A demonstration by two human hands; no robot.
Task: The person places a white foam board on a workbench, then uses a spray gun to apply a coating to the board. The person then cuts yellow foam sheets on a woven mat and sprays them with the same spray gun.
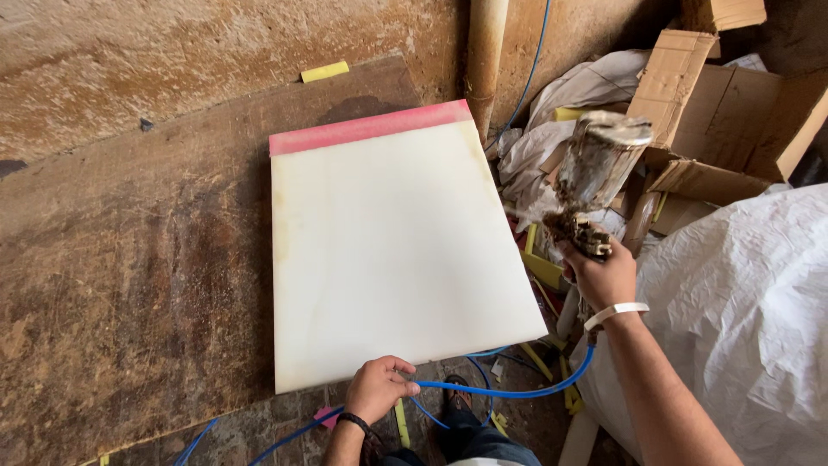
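A cream foam sheet (392,250) with a pink far edge lies on a stained brown wooden board (129,259). My right hand (602,274) grips a crusted spray gun (595,177) with a metal cup on top, held just right of the sheet, nozzle toward it. A blue air hose (517,393) runs from the gun down and left. My left hand (378,388) is closed on that hose at the sheet's near edge.
Torn cardboard boxes (716,112) and crumpled white cloth (586,95) pile up at the right rear. A large white sack (750,302) bulges at the right. Yellow foam strips (543,267) litter the floor. A pipe (485,52) stands behind the sheet.
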